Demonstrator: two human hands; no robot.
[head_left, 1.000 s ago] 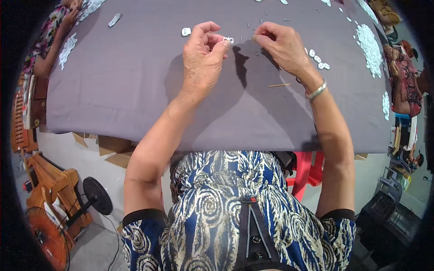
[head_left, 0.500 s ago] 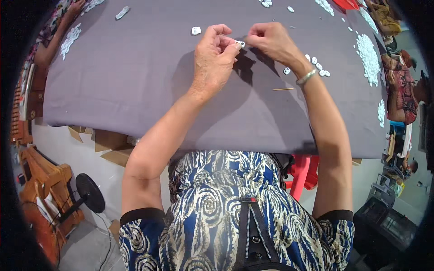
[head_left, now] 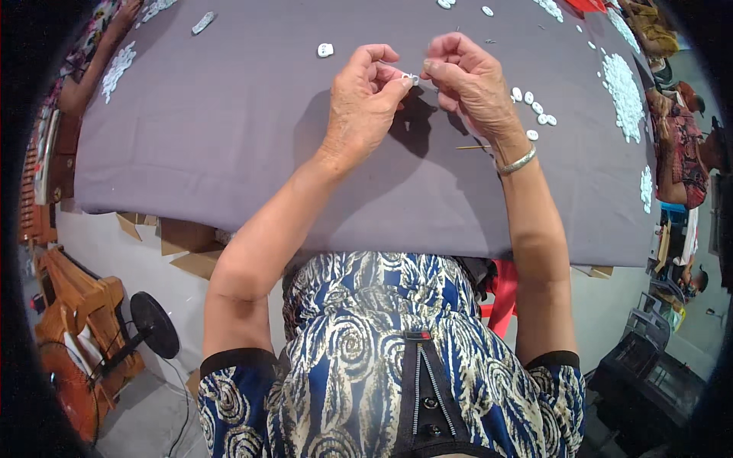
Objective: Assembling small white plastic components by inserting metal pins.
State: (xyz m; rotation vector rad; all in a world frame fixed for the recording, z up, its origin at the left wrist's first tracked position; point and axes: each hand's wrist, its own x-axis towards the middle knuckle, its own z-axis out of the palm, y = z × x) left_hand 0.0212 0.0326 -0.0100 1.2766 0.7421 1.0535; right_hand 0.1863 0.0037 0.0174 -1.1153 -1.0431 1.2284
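The left hand point(head_left: 357, 105) grips a small white piece point(head_left: 412, 79) between thumb and fingers point(head_left: 377, 54), holding it above the grey-covered bench point(head_left: 191, 141), while the right hand point(head_left: 477, 91) is just beside it with thumb and forefinger drawn together, though I cannot tell whether they pinch anything. A thin yellowish stick point(head_left: 471, 147) lies near the right wrist, which wears a bracelet point(head_left: 518, 161). A loose white piece point(head_left: 325, 50) sits left of the hands, and a large white pile point(head_left: 622, 95) lies well apart on the right.
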